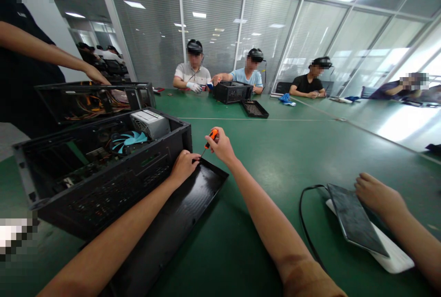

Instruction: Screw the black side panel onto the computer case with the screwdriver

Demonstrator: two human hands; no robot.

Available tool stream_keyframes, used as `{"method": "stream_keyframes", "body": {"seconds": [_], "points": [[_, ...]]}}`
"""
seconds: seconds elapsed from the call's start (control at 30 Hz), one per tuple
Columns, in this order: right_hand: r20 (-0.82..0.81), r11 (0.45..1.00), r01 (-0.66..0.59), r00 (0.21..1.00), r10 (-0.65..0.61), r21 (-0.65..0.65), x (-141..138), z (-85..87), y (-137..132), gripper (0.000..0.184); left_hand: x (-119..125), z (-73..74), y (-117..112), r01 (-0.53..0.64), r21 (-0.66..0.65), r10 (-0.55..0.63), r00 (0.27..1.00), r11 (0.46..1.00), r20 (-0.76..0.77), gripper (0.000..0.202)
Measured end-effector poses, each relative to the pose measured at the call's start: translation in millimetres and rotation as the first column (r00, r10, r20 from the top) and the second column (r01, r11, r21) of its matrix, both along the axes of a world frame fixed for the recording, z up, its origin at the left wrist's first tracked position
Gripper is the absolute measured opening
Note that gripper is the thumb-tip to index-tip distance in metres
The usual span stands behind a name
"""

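An open black computer case (pixel 103 173) lies on its side on the green table (pixel 292 150), with a blue fan (pixel 128 141) and a grey power supply (pixel 150 122) inside. My left hand (pixel 184 166) is closed against the case's near right corner; what its fingers pinch is hidden. My right hand (pixel 220 145) is shut on a small screwdriver with an orange handle (pixel 211 137), its tip pointing down-left toward my left hand's fingertips. A flat black side panel (pixel 179 223) lies under the case's right end.
Another person's hand (pixel 379 193) rests on a dark tablet (pixel 354 219) at the right, a black cable (pixel 305 214) looping beside it. A second open case (pixel 93 99) stands behind, a standing person's hand on it. Several seated people work at a case (pixel 232 92) across the table.
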State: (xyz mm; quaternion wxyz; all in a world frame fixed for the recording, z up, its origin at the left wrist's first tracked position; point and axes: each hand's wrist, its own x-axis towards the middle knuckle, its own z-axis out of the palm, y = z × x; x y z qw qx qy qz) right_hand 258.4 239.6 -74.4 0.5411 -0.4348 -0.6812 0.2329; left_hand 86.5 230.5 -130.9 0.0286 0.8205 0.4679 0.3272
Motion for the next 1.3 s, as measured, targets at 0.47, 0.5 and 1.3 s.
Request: {"method": "stream_keyframes", "body": {"seconds": [0.47, 0.5, 1.3], "points": [[-0.086, 0.995, -0.078, 0.994, 0.072, -0.066, -3, 2.1, -7, 0.028, 3, -2.8, -3, -0.033, 0.023, 0.032, 0.999, 0.999, 0.015, 0.02], [-0.099, 0.992, -0.102, 0.991, 0.094, -0.07, -2, 1.4, -6, 0.025, 3, -3.5, -3, -0.037, 0.023, 0.037, 0.999, 0.999, 0.017, 0.02], [-0.043, 0.999, -0.015, 0.999, 0.013, -0.031, 1, 0.3, -3, 0.024, 3, 1.4, -11, 0.068, 0.203, 0.02, 0.914, 0.977, -0.404, 0.024]]}}
